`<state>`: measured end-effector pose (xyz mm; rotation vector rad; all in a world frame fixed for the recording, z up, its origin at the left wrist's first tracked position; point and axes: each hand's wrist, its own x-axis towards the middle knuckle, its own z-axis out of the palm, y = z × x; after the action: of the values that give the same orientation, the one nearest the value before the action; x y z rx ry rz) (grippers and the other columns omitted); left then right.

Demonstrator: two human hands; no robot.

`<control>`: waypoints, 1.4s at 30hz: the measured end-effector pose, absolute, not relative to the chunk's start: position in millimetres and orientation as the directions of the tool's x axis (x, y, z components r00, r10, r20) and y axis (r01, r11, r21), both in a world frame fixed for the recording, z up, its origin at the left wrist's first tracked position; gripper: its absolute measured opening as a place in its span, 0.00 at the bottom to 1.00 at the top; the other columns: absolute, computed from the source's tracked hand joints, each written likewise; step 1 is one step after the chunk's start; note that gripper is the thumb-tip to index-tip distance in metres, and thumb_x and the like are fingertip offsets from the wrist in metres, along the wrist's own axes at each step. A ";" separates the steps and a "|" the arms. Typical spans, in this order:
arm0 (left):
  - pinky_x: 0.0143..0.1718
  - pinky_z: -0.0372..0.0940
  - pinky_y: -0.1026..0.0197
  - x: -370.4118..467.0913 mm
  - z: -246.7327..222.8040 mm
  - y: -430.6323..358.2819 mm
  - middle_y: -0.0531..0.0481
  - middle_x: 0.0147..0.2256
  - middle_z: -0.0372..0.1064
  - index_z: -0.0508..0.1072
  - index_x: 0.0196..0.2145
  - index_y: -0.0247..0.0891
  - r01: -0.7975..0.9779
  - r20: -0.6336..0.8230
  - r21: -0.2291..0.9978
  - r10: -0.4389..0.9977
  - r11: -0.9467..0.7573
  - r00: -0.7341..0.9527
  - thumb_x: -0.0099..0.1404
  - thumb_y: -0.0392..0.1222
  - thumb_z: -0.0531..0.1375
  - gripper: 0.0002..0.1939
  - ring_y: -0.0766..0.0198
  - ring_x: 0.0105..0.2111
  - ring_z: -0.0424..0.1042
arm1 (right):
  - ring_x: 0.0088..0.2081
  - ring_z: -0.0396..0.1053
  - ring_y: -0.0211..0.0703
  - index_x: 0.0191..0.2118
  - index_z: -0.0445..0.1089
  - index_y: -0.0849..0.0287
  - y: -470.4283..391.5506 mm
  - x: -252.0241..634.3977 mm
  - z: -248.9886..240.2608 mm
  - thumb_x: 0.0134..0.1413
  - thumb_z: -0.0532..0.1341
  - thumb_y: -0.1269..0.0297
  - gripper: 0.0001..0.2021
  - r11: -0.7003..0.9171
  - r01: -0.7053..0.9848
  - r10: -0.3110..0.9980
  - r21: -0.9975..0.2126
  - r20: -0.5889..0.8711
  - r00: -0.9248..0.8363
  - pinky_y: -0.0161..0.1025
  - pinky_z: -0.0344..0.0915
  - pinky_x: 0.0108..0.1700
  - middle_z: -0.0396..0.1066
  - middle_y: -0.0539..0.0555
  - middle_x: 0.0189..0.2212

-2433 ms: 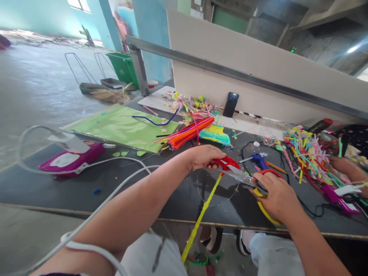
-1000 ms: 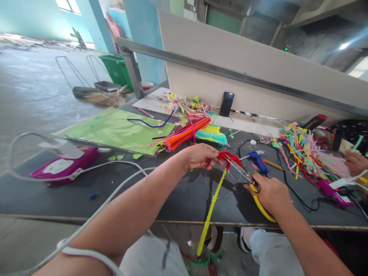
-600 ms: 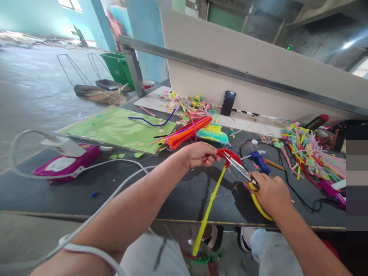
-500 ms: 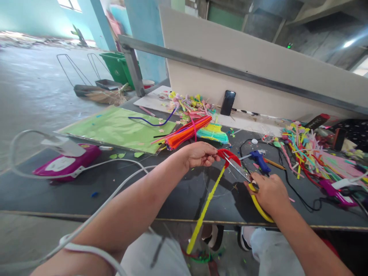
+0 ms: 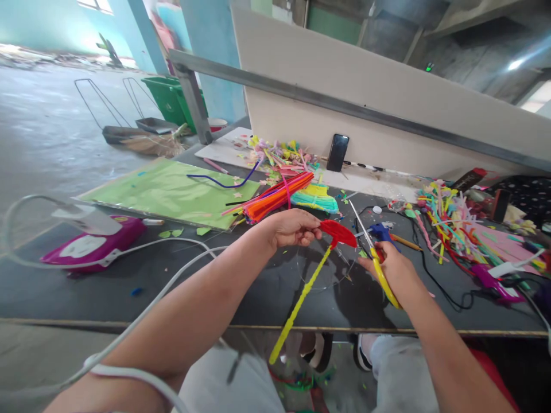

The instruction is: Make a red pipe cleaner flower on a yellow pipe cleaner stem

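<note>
Fingers of the left hand (image 5: 293,228) pinch a red piece (image 5: 338,232) whose yellow stem (image 5: 301,298) trails toward seven o'clock, while the right hand (image 5: 390,269) at three o'clock grips scissors (image 5: 370,246).

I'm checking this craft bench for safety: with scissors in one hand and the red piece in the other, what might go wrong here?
The scissors in the right hand point their blades up toward the left hand pinching the red piece, so a slip might nick fingers. The yellow pipe cleaner hangs past the table edge and might snag. The white cable crosses the left forearm and could tug.
</note>
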<state>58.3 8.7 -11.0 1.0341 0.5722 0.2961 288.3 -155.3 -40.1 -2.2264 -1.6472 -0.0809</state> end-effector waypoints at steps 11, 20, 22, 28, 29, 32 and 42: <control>0.16 0.53 0.71 67.2 -1.6 -14.2 0.47 0.25 0.67 0.69 0.29 0.28 -0.113 -0.146 0.873 0.476 0.474 0.867 0.61 0.34 0.58 0.05 0.77 0.16 0.54 | 0.40 0.74 0.47 0.48 0.68 0.53 -148.7 279.7 -28.6 0.54 0.56 0.59 0.15 -0.042 0.533 0.886 -0.845 0.215 0.411 0.44 0.67 0.42 0.75 0.56 0.40; 0.23 0.63 0.66 92.2 -20.2 -43.4 0.48 0.27 0.67 0.69 0.34 0.31 -0.255 -0.056 0.860 0.579 0.441 0.813 0.62 0.36 0.57 0.05 0.72 0.20 0.63 | 0.28 0.70 0.37 0.34 0.74 0.59 -148.6 260.0 -18.9 0.38 0.71 0.59 0.15 -0.038 -0.227 0.928 -0.973 -0.118 0.352 0.35 0.65 0.33 0.75 0.51 0.29; 0.25 0.64 0.64 91.2 -20.7 -44.5 0.47 0.28 0.68 0.70 0.36 0.32 -0.215 -0.062 0.872 0.535 0.439 0.842 0.60 0.38 0.59 0.07 0.71 0.21 0.65 | 0.25 0.68 0.35 0.33 0.75 0.60 -147.4 259.0 -20.9 0.35 0.71 0.62 0.14 -0.046 -0.250 0.921 -0.967 -0.138 0.364 0.34 0.64 0.31 0.75 0.50 0.27; 0.31 0.65 0.63 89.0 -17.6 -42.6 0.48 0.33 0.68 0.71 0.40 0.33 -0.093 -0.086 0.952 0.546 0.292 0.833 0.54 0.40 0.64 0.16 0.68 0.29 0.68 | 0.23 0.64 0.32 0.38 0.75 0.60 -146.3 258.4 -26.6 0.38 0.70 0.62 0.16 -0.088 -0.173 0.950 -0.981 -0.135 0.283 0.32 0.60 0.27 0.73 0.50 0.27; 0.29 0.64 0.64 90.2 -18.4 -42.4 0.49 0.32 0.68 0.72 0.39 0.32 -0.083 -0.070 0.966 0.559 0.243 0.826 0.53 0.42 0.65 0.16 0.69 0.27 0.67 | 0.22 0.63 0.32 0.38 0.75 0.60 -146.0 257.1 -27.5 0.38 0.70 0.62 0.17 -0.094 -0.166 0.954 -0.982 -0.137 0.269 0.32 0.60 0.26 0.73 0.50 0.27; 0.26 0.60 0.66 93.3 -21.9 -42.0 0.50 0.27 0.67 0.73 0.33 0.30 -0.043 -0.032 0.993 0.585 0.113 0.811 0.50 0.45 0.67 0.17 0.71 0.24 0.64 | 0.22 0.62 0.31 0.39 0.74 0.62 -144.8 251.3 -29.0 0.38 0.70 0.63 0.18 -0.112 -0.142 0.960 -0.984 -0.143 0.239 0.31 0.59 0.25 0.72 0.50 0.27; 0.20 0.55 0.66 91.8 -23.5 -41.4 0.56 0.17 0.60 0.70 0.24 0.32 0.133 -0.126 0.991 0.601 0.034 0.789 0.50 0.46 0.66 0.13 0.72 0.18 0.59 | 0.23 0.62 0.33 0.36 0.73 0.63 -143.5 247.9 -31.2 0.38 0.69 0.61 0.17 -0.187 -0.015 0.963 -0.982 -0.186 0.196 0.34 0.61 0.28 0.71 0.50 0.24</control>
<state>91.8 -41.4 -23.5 1.5182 0.6160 0.3976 247.9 -143.5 -31.2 -1.4361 -0.9682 1.1914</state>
